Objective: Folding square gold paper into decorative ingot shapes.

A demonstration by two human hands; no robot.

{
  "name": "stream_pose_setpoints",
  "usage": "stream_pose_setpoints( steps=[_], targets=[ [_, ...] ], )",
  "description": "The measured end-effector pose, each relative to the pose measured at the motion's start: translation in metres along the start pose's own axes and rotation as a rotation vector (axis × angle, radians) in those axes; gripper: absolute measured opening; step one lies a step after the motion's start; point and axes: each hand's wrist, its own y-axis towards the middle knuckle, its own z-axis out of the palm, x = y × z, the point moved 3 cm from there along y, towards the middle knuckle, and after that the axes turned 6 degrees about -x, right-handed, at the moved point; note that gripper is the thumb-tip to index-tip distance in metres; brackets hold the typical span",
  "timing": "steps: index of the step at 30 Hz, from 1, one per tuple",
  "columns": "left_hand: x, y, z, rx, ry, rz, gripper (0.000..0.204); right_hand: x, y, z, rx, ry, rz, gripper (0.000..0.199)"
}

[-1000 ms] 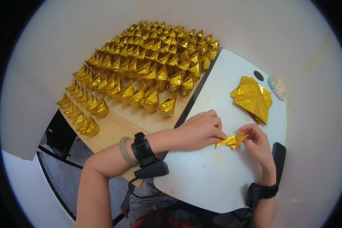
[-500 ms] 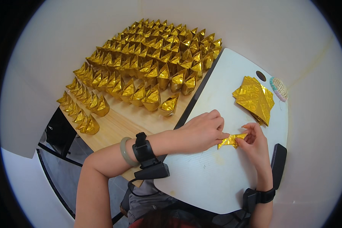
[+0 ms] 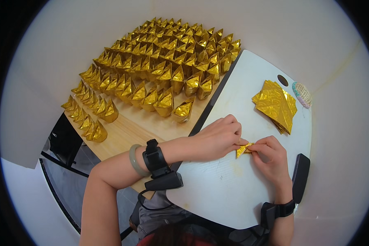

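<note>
Between my two hands is a small folded piece of gold foil paper (image 3: 244,150), low over the white board (image 3: 209,184). My left hand (image 3: 220,138) pinches its left end with the fingertips. On its right side, the thumb and forefinger of my right hand (image 3: 271,158) press the foil, covering part of it. Above my right hand lies a fanned stack of gold foil sheets (image 3: 276,104) on the board. Rows of folded gold paper ingots (image 3: 151,69) stand on the wooden table to the left, one ingot (image 3: 183,110) closest to the board's edge.
A woven oval pad (image 3: 302,95) lies at the board's far right, beside its dark oval handle hole (image 3: 282,80). A black device (image 3: 301,178) sits along the right edge. The wooden table (image 3: 127,131) extends left under the ingots. Pale walls enclose the back and right.
My right hand has shifted slightly left, its fingers folding over the foil's right end. The visible foil now looks shorter and more covered. My left hand keeps nearly the same place.
</note>
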Motion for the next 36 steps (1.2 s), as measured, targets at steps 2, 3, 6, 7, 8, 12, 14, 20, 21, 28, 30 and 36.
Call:
stream_pose_setpoints(
  steps=[2, 3, 6, 7, 8, 12, 14, 20, 21, 28, 30, 36],
  targets=[
    [-0.0004, 0.0004, -0.0013, 0.019, -0.049, -0.02, 0.027, 0.0018, 0.0012, 0.0003, -0.023, -0.018, 0.008, 0.02],
    [-0.0005, 0.0006, -0.0019, 0.02, -0.05, -0.021, 0.027, 0.0021, 0.0017, 0.0001, -0.046, -0.036, 0.016, 0.019],
    [-0.0011, 0.0001, -0.003, 0.031, -0.069, -0.031, 0.029, 0.0027, 0.0016, 0.0, -0.055, -0.042, -0.006, 0.018],
    [-0.0014, 0.0003, -0.0033, 0.038, -0.062, -0.026, 0.032, 0.0025, 0.0017, 0.0002, -0.055, -0.042, -0.005, 0.018],
    [-0.002, 0.0003, -0.0036, 0.045, -0.054, -0.02, 0.035, 0.0033, 0.0018, 0.0004, -0.065, -0.059, -0.032, 0.017],
    [-0.0068, 0.0015, -0.0061, 0.092, -0.022, -0.04, 0.045, 0.0046, 0.0021, -0.0012, -0.094, -0.126, -0.103, 0.017],
    [-0.0084, 0.0017, -0.0059, 0.09, 0.019, -0.039, 0.049, 0.0043, 0.0019, -0.0012, -0.093, -0.127, -0.124, 0.018],
    [-0.0086, 0.0012, -0.0042, 0.05, 0.038, -0.047, 0.043, 0.0061, 0.0015, -0.001, -0.07, -0.135, -0.171, 0.02],
    [-0.0089, 0.0013, -0.0046, 0.051, 0.038, -0.045, 0.043, 0.0062, 0.0015, -0.0013, -0.073, -0.135, -0.168, 0.02],
    [-0.0093, 0.0017, -0.0061, 0.068, 0.02, -0.058, 0.041, 0.0067, 0.0015, -0.0019, -0.055, -0.123, -0.164, 0.019],
    [-0.0091, 0.0018, -0.0062, 0.075, 0.018, -0.062, 0.041, 0.0062, 0.001, -0.0017, -0.054, -0.116, -0.149, 0.017],
    [-0.0087, 0.0022, -0.0067, 0.073, 0.002, -0.05, 0.041, 0.0046, 0.0013, -0.0011, -0.055, -0.102, -0.084, 0.015]
  ],
)
